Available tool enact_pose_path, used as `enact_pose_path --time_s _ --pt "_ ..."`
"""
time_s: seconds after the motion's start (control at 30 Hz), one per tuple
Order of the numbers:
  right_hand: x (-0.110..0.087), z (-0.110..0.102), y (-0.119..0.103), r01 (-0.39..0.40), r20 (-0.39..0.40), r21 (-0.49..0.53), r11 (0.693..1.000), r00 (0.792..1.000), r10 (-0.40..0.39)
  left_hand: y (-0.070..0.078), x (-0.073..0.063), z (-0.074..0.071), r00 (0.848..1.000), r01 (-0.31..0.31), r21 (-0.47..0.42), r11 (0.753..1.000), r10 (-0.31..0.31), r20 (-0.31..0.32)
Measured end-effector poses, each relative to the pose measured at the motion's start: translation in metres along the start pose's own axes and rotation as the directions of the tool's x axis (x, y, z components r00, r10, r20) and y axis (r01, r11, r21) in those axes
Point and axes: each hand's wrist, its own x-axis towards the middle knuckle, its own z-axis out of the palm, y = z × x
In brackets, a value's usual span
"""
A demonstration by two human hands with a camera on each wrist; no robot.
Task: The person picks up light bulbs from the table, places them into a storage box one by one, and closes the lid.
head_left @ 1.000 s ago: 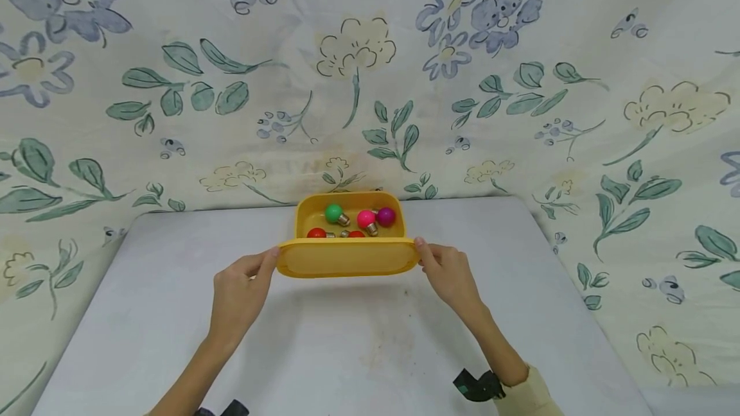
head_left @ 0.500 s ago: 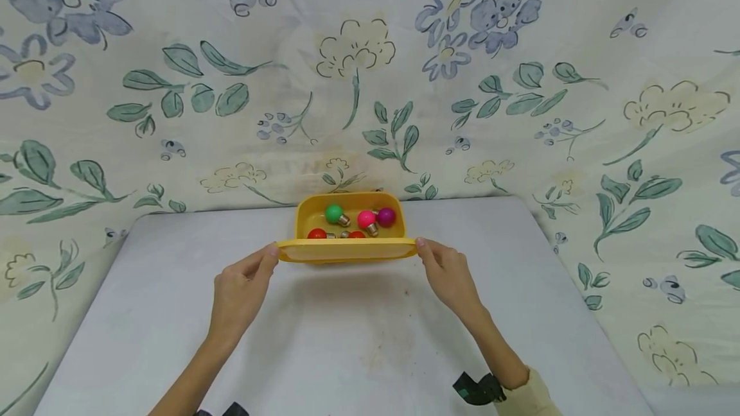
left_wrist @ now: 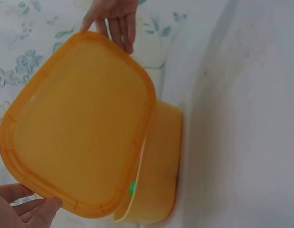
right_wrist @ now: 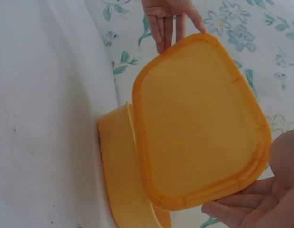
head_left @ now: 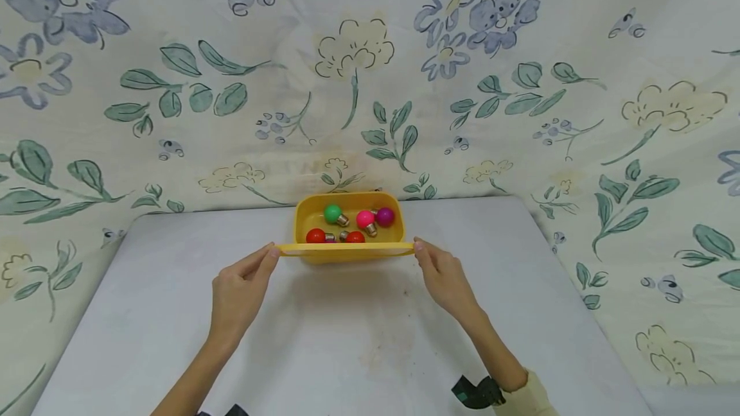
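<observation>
A yellow plastic lid (head_left: 347, 250) is held up over the near side of a yellow box (head_left: 349, 201), seen nearly edge-on from the head. My left hand (head_left: 238, 294) pinches its left end between thumb and fingers. At the opposite end, my right hand (head_left: 448, 278) grips the rim the same way. Both wrist views show the broad face of the lid (left_wrist: 80, 123), close above the box wall (left_wrist: 161, 166). Inside the box lie small coloured bulbs with metal bases: a green bulb (head_left: 333, 214), a pink bulb (head_left: 365, 219), a purple bulb (head_left: 385, 216) and red bulbs (head_left: 315, 235).
The box stands at the far edge of a white table (head_left: 347, 352), against a hanging floral cloth (head_left: 358, 114). Faint brownish smudges mark the tabletop in front of the box. A black strap (head_left: 478, 393) circles the right wrist.
The lid has tilted from showing its broad face to nearly edge-on in the head view. More of the red bulbs shows behind it. Both hands keep their hold and have barely moved.
</observation>
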Motion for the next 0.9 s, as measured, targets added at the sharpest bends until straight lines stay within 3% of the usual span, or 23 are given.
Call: enact_pose_path --time_s 0.43,0.9 --pt "-0.0020 0.0084 0.0066 -0.064 0.025 0.095 0.993 0.998 0.062 0.0005 -0.0018 -0.0017 1.000 -0.010 -0.018 1.000 0.010 -0.003" --pt "-0.0060 0.0041 0.0063 -0.044 0.025 0.072 0.996 0.999 0.042 0.0037 -0.0040 -0.0030 0.996 -0.070 -0.076 0.995 0.073 0.047"
